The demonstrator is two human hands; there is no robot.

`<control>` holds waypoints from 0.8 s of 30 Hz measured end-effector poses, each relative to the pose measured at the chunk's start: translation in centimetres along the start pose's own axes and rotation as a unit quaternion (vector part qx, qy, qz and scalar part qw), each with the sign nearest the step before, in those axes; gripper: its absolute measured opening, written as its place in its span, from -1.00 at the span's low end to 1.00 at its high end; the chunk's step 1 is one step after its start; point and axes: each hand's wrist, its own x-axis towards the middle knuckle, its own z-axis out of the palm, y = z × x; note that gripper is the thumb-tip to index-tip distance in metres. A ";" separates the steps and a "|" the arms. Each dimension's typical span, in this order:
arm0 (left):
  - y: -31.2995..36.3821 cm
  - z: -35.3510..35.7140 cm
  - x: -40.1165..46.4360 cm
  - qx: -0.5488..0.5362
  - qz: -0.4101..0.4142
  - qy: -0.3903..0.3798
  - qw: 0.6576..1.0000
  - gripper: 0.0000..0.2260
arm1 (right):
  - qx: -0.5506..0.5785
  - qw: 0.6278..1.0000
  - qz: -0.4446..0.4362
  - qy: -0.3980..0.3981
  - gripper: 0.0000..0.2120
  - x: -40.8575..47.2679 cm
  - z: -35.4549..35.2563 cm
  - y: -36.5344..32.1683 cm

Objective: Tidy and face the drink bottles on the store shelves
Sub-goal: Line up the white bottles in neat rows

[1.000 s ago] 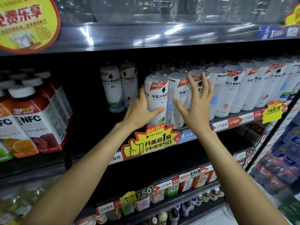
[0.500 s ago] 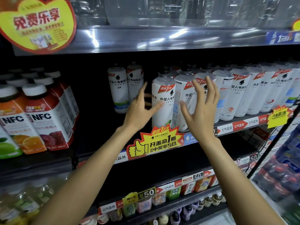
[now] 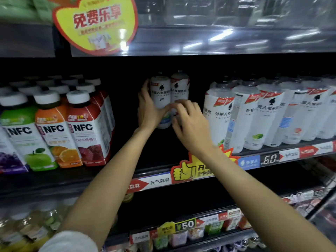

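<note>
Bottles deep on dark shelf, left grip around one, right grip curled beside.

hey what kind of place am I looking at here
Most likely a convenience store or supermarket drinks aisle: rows of white bottles and NFC juice bottles face outward, price tags line the shelf edge, and a yellow promo sign hangs above.

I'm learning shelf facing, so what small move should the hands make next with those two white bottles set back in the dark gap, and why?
Probably draw the two white sleeved bottles forward to the shelf's front edge. They stand well behind the front-row white bottles on their right, leaving a gap. The left hand already grips the left one, and the right hand is at the other, grip unclear.
</note>
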 end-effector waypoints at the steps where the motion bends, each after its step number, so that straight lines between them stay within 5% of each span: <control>1: 0.3 0.5 0.2 0.005 -0.004 -0.016 1.000 -0.04 | -0.018 1.000 0.010 0.006 -0.72 0.5 0.6 0.2; 5: -0.3 1.6 0.9 0.073 -0.017 -0.028 0.997 -0.13 | -0.062 0.997 0.048 0.004 -0.59 2.1 3.1 0.9; 13: -2.8 0.8 0.5 0.047 0.027 -0.018 0.998 -0.14 | -0.103 0.968 0.225 -0.042 -0.51 4.3 6.3 1.8; 24: -4.2 -2.8 -1.3 0.075 0.027 0.033 0.996 -0.15 | 0.052 0.899 0.435 -0.001 -0.18 7.4 9.0 2.8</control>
